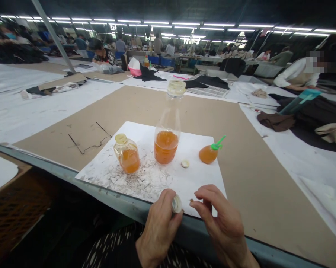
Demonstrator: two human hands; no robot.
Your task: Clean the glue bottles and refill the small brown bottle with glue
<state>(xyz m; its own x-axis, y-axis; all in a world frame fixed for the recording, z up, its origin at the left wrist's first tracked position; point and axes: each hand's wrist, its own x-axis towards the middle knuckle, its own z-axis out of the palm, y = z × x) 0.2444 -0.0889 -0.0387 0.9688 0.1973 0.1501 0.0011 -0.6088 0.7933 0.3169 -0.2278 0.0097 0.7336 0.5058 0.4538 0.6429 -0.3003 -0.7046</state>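
Observation:
A round white bottle cap (pixel 176 203) is gripped in my left hand (pixel 160 223), its hollow side facing right. To the right, my right hand (pixel 222 219) hovers near the table edge, thumb and forefinger curved with a small gap between them. A tiny brown speck shows at the thumb tip; I cannot tell what it is. Beyond my hands stand a tall clear bottle (pixel 167 145) and a shorter open-necked jar (pixel 129 158), both part-filled with orange liquid. A second small cap (pixel 185 163) lies on the white sheet. A small oil bottle (pixel 208 153) with a green spout rests tilted on its right.
A dirt-flecked white sheet (pixel 101 176) lies on brown board (pixel 234 167). Eyeglasses (pixel 91 148) sit at left. Dark cloth (pixel 321 119) is piled at right. Someone in white (pixel 293 74) works there; other people are farther back. An orange crate (pixel 6 219) stands below left.

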